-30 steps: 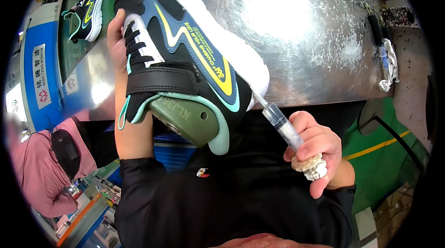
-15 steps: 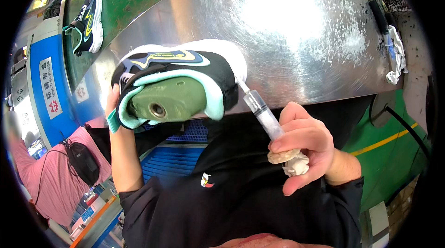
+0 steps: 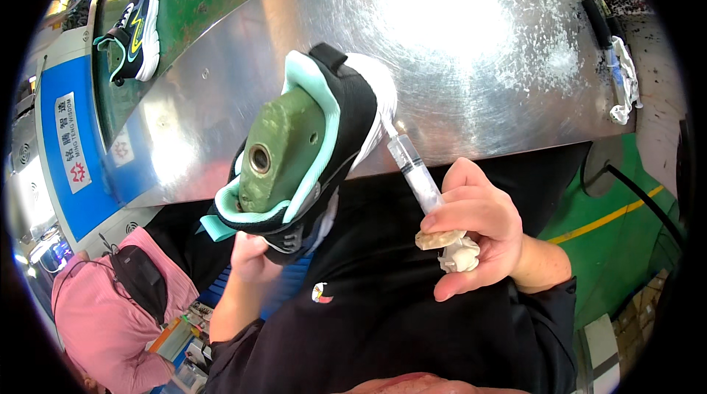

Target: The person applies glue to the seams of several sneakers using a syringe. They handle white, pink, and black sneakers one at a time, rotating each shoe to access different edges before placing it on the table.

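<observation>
My left hand [image 3: 254, 260] grips the front part of a black sneaker [image 3: 347, 118] with mint lining and a white sole. A green shoe last [image 3: 283, 145] with a round metal-rimmed hole fills it. The heel tilts up and the toe points down toward me. My right hand [image 3: 487, 221] is closed around a clear plastic syringe [image 3: 416, 177] with whitish contents. Its nozzle is at the white sole edge near the heel, apparently touching it. A crumpled white wad [image 3: 460, 255] and a beige flat piece are also in the right hand, by the syringe's rear end.
A shiny metal table [image 3: 243, 77] with white residue lies beyond my hands. A similar sneaker [image 3: 136, 37] stands on a green surface at far left. Black-handled tools [image 3: 598, 22] and a white rag [image 3: 627, 85] lie at the right. A person in pink [image 3: 110, 313] is at the lower left.
My left hand has turned the shoe, so its toe swung from the left down toward me and the heel rose. The syringe stays at the sole edge. The pink-clad person appears shifted right.
</observation>
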Available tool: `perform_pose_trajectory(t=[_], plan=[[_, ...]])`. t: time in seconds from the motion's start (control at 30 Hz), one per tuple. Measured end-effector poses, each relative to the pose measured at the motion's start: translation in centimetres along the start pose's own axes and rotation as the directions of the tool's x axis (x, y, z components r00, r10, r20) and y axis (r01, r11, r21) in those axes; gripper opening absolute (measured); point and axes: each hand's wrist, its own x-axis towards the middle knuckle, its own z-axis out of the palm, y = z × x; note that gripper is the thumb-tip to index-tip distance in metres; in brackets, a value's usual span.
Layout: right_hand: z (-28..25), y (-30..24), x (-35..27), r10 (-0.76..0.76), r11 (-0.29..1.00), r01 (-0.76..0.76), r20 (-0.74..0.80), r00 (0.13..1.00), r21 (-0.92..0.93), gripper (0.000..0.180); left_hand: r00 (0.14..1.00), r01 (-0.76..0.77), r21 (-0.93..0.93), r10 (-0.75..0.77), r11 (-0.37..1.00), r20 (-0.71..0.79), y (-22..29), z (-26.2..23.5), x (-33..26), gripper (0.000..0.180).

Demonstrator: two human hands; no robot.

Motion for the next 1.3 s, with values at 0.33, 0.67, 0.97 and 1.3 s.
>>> perform_pose_trajectory(t=[0.33,0.67,0.97,1.3], plan=[[0.7,-2.2,1.4,0.005,0.998,-0.002,0.047,0.999,-0.059,0.055,0.968,0.191,-0.198,-0.151,0.961,0.201,-3.5,0.6,0.1,0.088],[0.5,-5.0,1.2,0.114,0.992,-0.120,0.182,0.977,0.026,0.058,0.907,0.398,-0.445,-0.274,0.802,0.319,-3.9,1.5,1.4,0.077],[-0.8,-9.9,-0.7,0.306,0.952,-0.300,0.233,0.923,-0.062,0.061,0.761,0.591,-0.511,-0.221,0.625,0.610,-5.4,1.9,3.2,0.040],[-1.7,-15.3,-2.3,0.376,0.907,-0.327,0.160,0.913,-0.265,0.057,0.672,0.581,-0.335,-0.206,0.741,0.711,-6.1,6.4,6.6,0.033]])
